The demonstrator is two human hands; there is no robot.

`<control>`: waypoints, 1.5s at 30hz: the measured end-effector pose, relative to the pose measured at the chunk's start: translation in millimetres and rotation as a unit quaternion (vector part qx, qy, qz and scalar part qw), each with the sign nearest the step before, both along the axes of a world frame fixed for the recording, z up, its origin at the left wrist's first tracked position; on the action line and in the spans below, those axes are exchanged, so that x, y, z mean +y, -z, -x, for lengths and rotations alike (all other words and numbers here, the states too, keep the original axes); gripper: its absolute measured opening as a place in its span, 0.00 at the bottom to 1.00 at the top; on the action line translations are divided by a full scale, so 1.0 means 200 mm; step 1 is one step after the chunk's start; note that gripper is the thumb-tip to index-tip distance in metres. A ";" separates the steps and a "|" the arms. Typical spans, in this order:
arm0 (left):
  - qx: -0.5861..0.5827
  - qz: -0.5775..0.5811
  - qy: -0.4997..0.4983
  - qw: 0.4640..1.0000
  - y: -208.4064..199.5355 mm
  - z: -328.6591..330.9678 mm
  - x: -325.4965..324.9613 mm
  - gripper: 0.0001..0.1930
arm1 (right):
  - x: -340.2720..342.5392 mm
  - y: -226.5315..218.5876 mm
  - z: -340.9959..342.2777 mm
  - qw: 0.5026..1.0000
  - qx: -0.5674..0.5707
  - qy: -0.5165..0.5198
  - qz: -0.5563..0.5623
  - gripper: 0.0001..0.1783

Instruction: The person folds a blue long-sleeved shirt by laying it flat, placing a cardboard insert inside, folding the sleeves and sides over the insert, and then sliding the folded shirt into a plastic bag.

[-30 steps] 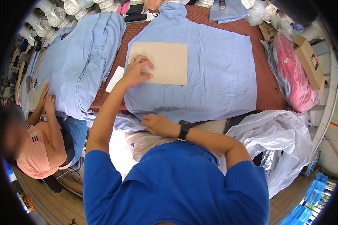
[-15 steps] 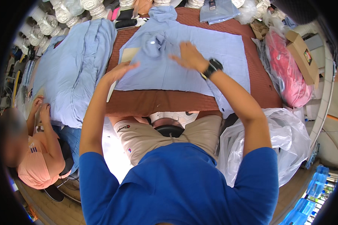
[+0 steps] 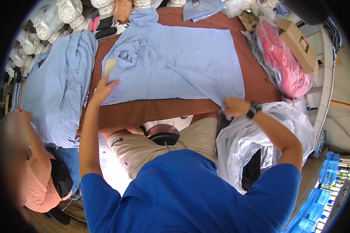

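The blue garment (image 3: pixel 200 58) lies spread on the brown cover (image 3: pixel 257 79), its near right corner gripped by the right hand (image 3: pixel 237 106), the left hand (image 3: pixel 102 91), fingers parted, at its left edge.

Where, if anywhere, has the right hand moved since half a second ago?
Yes: the right hand moved rightward and toward the near edge of the brown cover.

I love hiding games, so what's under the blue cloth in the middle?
A brown cover lies beneath the blue cloth; a tan sheet peeks out at its left. The rest is covered.
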State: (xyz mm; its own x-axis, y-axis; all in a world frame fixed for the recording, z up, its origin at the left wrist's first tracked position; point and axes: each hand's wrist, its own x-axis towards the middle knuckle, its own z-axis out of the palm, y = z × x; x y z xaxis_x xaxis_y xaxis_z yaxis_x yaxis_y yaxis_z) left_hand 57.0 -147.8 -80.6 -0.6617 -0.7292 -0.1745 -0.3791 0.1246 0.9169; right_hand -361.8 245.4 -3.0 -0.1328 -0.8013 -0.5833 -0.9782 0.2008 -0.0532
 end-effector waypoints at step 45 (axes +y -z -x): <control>-0.032 0.169 -0.019 0.985 -0.03 0.03 0.01 0.21 | -0.41 0.03 0.99 0.905 -0.182 0.377 0.078 0.37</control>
State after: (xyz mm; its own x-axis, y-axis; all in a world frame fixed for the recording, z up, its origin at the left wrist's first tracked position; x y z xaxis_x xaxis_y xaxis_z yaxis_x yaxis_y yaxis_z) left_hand 51.7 -145.2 -75.0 -0.6288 -0.7765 0.0418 -0.4444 0.4029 0.8001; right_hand -559.0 164.1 -8.8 -0.4965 -0.6398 -0.5867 -0.4787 0.7656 -0.4298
